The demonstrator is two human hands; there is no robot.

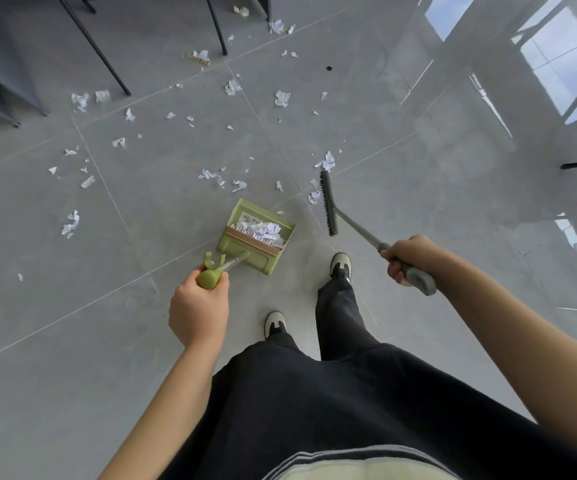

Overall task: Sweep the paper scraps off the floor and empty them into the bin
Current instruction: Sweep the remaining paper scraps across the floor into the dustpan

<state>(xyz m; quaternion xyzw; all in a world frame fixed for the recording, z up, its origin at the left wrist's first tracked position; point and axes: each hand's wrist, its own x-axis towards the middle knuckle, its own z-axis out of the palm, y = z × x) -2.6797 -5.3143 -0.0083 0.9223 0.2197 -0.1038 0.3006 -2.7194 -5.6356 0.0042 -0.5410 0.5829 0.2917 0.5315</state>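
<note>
while left hand [199,308] grips dustpan [256,233], right hand [406,258] grips broom [328,202].

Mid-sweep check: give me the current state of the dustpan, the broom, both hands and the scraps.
Dustpan: on the floor, partly filled with paper.
Broom: head by the dustpan's mouth, scraps beside its bristles.
Left hand: grips the dustpan handle.
Right hand: grips the broom handle.
Paper scraps: many lie scattered across the floor, unswept.
</note>
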